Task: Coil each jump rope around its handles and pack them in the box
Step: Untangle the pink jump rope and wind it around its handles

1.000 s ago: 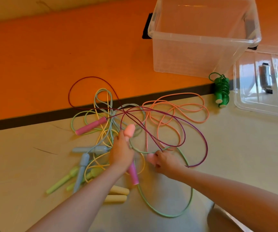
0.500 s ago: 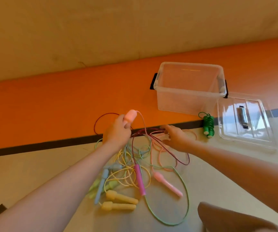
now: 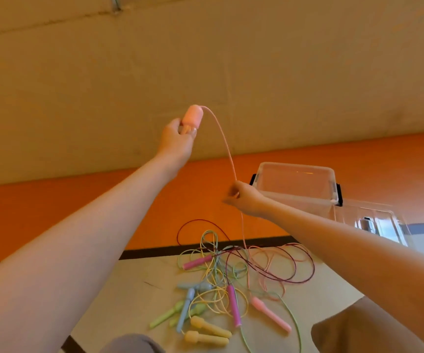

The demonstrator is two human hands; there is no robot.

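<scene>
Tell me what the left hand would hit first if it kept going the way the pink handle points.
Nothing close: the left hand aims the pink handle up and away, toward the tan wall. Depth is unclear.

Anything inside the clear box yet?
No rope shows through the clear box; its visible interior looks empty. The right hand and forearm cover its lower front, so that part can't be checked.

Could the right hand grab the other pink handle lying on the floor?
Probably not yet: the right hand is pinching the pink rope up high. The loose pink handle lies uncovered below, so nothing blocks it once that hand lets go.
</scene>
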